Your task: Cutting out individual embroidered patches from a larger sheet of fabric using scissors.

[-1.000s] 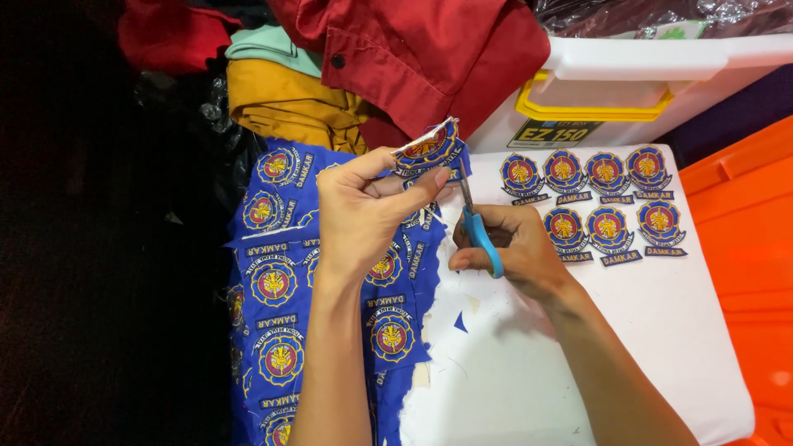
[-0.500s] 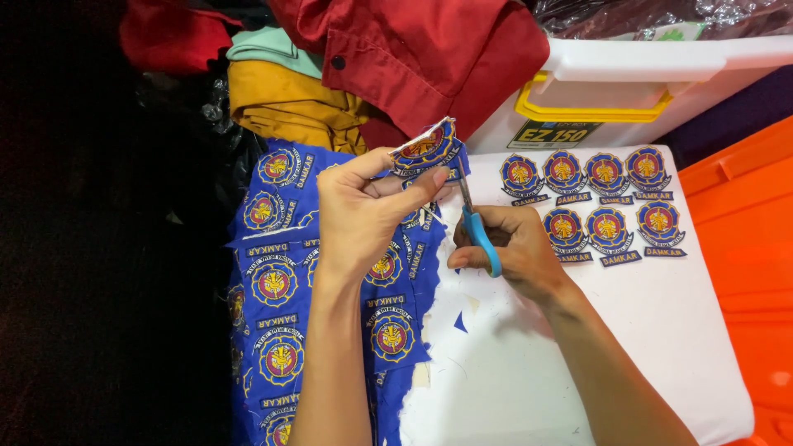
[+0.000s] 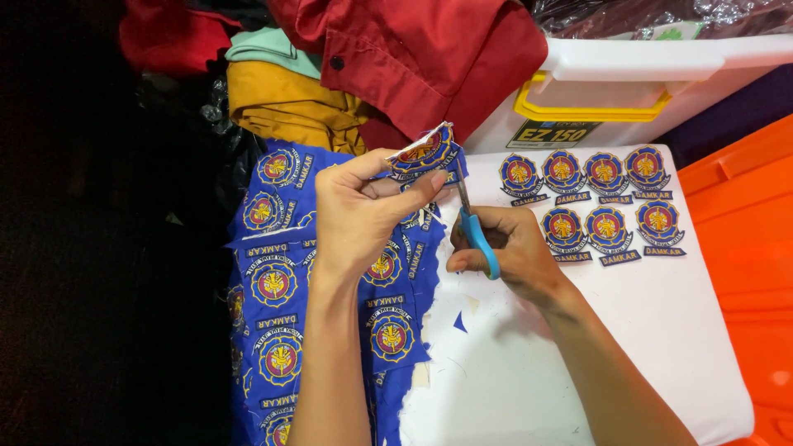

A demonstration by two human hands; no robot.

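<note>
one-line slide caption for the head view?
Left hand holds embroidered patch; right hand works blue-handled scissors.

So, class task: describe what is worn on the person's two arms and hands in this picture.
Nothing is worn. The left hand and right hand are bare, without gloves, rings, a watch or bracelets that show. Both forearms are uncovered down to the picture's bottom edge; no sleeves come into view.

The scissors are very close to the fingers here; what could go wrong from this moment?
1. The left hand pinches the patch right above the blades of the scissors held by the right hand, so a slip might nick a fingertip.
2. The patch is held in the air, so a cut could wander into its embroidered edge.
3. Cut patches lie loose on the white surface; a forearm could scatter them.
</note>
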